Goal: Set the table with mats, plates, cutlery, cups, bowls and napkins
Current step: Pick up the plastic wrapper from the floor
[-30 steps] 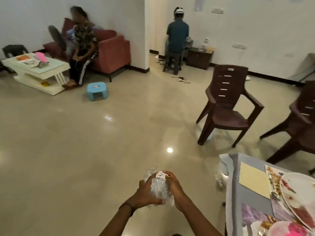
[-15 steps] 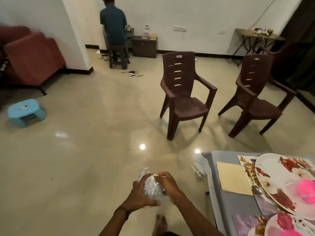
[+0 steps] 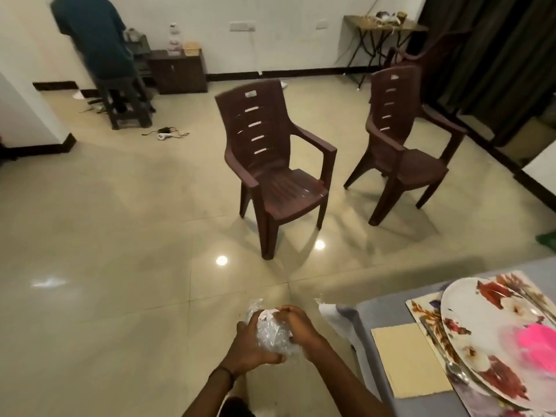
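The desk filled the lower right corner of the view, draped in grey, with only its near-left corner and edge showing. On it lay a floral mat, and on the mat a large flowered plate with something bright pink resting in it, too blurred to name. A spoon lay along the plate's left rim, its length running roughly with the desk's near-to-far line. Just left of the mat sat a plain tan napkin, flat, its long side running the same way.

Both hands were out over the floor, clear of the desk and to its left. Between them was a crumpled bundle of clear plastic wrap with something white at its top, which I could not identify. The left hand cupped the bundle from beneath and the side, its grip curled around the plastic. The right hand came over the top, fingers pinched at the upper end of the wrap, probably working it open.

The setting lay to the right of the bundle and a little ahead. The right hand was the nearer one to the desk edge, so it would likely carry whatever came out across to the setting, while the left kept the wrapping.
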### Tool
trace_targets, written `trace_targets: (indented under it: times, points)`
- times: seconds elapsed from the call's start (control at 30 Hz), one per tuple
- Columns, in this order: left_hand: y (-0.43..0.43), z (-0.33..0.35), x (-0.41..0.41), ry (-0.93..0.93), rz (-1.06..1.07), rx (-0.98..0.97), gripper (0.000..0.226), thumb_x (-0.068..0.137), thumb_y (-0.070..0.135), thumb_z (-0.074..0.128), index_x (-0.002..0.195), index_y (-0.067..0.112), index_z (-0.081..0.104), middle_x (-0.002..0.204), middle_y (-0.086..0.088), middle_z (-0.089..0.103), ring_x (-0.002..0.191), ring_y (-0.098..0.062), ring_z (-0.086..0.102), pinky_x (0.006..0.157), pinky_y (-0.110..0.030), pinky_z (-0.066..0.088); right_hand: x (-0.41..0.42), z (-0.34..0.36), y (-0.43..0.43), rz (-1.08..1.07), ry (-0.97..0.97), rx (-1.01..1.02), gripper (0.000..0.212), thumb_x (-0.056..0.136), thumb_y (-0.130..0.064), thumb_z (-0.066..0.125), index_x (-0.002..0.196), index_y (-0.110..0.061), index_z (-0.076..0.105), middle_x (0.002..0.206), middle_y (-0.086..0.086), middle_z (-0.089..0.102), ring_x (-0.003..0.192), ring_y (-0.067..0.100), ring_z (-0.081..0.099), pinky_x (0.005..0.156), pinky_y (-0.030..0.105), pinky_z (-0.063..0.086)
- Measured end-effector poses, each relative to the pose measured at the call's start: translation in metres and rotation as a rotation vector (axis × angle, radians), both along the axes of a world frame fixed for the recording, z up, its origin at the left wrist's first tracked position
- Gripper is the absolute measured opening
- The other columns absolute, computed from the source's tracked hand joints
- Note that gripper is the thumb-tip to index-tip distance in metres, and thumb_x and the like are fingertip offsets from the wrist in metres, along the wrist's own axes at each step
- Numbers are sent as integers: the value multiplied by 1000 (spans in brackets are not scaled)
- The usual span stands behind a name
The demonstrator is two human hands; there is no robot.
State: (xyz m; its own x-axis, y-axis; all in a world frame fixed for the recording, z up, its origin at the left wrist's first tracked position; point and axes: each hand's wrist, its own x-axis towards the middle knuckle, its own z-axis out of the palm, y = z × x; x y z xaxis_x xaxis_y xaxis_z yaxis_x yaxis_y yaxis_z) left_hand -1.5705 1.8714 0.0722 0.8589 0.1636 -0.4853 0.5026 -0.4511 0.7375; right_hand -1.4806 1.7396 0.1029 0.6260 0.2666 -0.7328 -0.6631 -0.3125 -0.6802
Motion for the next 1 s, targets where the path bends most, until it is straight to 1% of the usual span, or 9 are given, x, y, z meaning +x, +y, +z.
trace_targets:
  times: [0.07, 0.2, 0.33, 0.53, 0.67, 0.8, 0.87, 0.93, 1.0]
  points:
    - [12, -1, 35, 1, -49, -11, 114, 44, 57, 88, 137, 51, 23, 121, 2, 38, 110, -11, 40, 85, -19, 38, 25, -9, 2, -89, 30, 18, 11, 84, -22, 66, 93, -19, 71, 98, 2, 73, 90, 21, 67, 76, 33, 52]
    - [34, -11, 105, -11, -115, -45, 92, 50, 48, 90, 114, 60, 26, 110, 6, 36, 111, -14, 36, 86, -23, 38, 77, -24, 8, -233, 89, -28, 34, 73, -37, 70, 100, -17, 72, 101, 8, 75, 88, 25, 71, 67, 30, 53]
    - [56, -30, 163, 21, -211, -31, 113, 45, 58, 87, 136, 49, 21, 116, 1, 37, 114, -16, 37, 93, -27, 42, 124, -33, 16, -313, 112, -65, 20, 89, -27, 63, 103, -13, 70, 96, 8, 71, 78, 21, 69, 65, 29, 52]
    - [65, -40, 229, 104, -340, -21, 123, 42, 62, 85, 144, 41, 20, 115, -2, 35, 107, -19, 44, 92, -27, 44, 169, -59, 5, -470, 175, -157, 17, 90, -23, 58, 98, -12, 69, 83, 3, 70, 70, 17, 63, 58, 25, 46]
    - [64, -53, 273, 107, -364, 27, 124, 42, 64, 85, 145, 41, 19, 114, 0, 32, 101, -19, 46, 91, -28, 45, 196, -87, -16, -566, 221, -220, 14, 92, -14, 57, 85, -8, 66, 79, 9, 64, 62, 19, 55, 56, 26, 41]
    - [51, -87, 307, 123, -335, 87, 112, 44, 55, 86, 138, 44, 26, 113, 0, 32, 102, -21, 47, 86, -28, 43, 211, -152, -38, -510, 253, -397, 15, 89, -21, 59, 79, -14, 66, 81, 8, 66, 70, 25, 61, 61, 35, 53]
    - [42, -111, 325, 105, -298, 97, 111, 41, 56, 84, 136, 43, 29, 113, -1, 35, 105, -22, 47, 87, -29, 45, 222, -187, -48, -419, 188, -498, 14, 91, -25, 56, 80, -21, 63, 91, 8, 69, 82, 30, 66, 78, 42, 57]
    - [33, -138, 350, 101, -317, 125, 116, 39, 61, 83, 139, 40, 28, 113, -3, 37, 104, -24, 46, 89, -31, 46, 241, -213, -55, -368, 102, -581, 7, 94, -27, 55, 94, -23, 61, 107, 10, 68, 100, 30, 64, 88, 37, 52]
    - [24, -168, 374, 102, -356, 152, 118, 39, 68, 81, 140, 39, 27, 117, -3, 39, 100, -21, 45, 88, -31, 46, 261, -233, -58, -340, 57, -649, 23, 93, -29, 60, 115, -22, 58, 120, 10, 60, 111, 29, 60, 92, 33, 46]
